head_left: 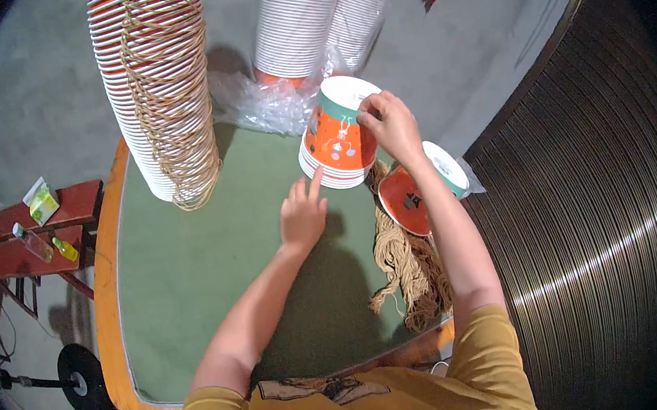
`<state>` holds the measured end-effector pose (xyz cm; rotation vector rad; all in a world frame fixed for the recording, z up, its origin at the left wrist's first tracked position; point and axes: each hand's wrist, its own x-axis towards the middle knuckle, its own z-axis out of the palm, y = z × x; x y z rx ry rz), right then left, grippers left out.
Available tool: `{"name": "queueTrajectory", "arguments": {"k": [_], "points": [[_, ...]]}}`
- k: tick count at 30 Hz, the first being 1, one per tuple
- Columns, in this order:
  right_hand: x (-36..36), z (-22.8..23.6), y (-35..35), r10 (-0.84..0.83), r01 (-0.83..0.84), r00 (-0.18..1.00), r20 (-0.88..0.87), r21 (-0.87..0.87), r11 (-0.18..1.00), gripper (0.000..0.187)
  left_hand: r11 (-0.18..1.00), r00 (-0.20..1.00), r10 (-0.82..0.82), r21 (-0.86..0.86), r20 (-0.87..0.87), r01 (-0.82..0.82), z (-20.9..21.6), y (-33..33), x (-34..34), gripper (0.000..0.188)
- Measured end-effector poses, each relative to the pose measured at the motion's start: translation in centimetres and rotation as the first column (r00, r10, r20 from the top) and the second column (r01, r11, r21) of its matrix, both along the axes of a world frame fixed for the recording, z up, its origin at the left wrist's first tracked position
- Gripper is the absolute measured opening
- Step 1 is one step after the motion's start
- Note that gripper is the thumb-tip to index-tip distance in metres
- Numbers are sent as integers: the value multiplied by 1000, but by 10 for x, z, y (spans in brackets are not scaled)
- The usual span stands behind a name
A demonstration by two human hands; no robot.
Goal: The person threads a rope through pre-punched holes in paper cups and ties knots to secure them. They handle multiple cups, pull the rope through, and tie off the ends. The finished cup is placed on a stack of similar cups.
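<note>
A short nested stack of orange paper buckets (336, 142) with green bands and white rims stands upside down at the far right of the table. At the bucket's upturned base, my right hand (391, 125) is closed, thumb and fingers pinching its right edge. My left hand (303, 212) is in front of the stack, its index finger stretched to the lower rims and the other fingers loosely bent; it holds nothing. Beside my right forearm lies another orange bucket (402, 202) on its side, partly hidden by the arm. Hanks of beige and brown cord (398, 257) lie next to it.
A tall stack of white-rimmed buckets (113, 91) laced with cord (172, 101) rises at the left. Further bucket stacks (299, 26) and clear plastic wrap (256, 105) are behind. The table (187, 298) has a wooden edge. A ribbed shutter (581, 204) stands right; a red bench (68, 206) left.
</note>
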<state>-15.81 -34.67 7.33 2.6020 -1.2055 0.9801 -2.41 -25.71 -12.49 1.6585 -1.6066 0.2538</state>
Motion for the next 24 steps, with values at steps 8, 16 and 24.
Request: {"name": "queueTrajectory", "arguments": {"k": [8,16,24], "points": [[3,14,-9,53,-52,998,-42,12,999,15,1000,1000,16,-6,-18,-16,3,1,6,75],[-49,10,1,110,-118,980,-166,-43,992,29,978,985,-147,134,-90,158,6,-4,0,61],[-209,85,179,-287,291,956,-54,91,952,26,969,990,-122,209,-67,133,-1,-8,18,63]]}}
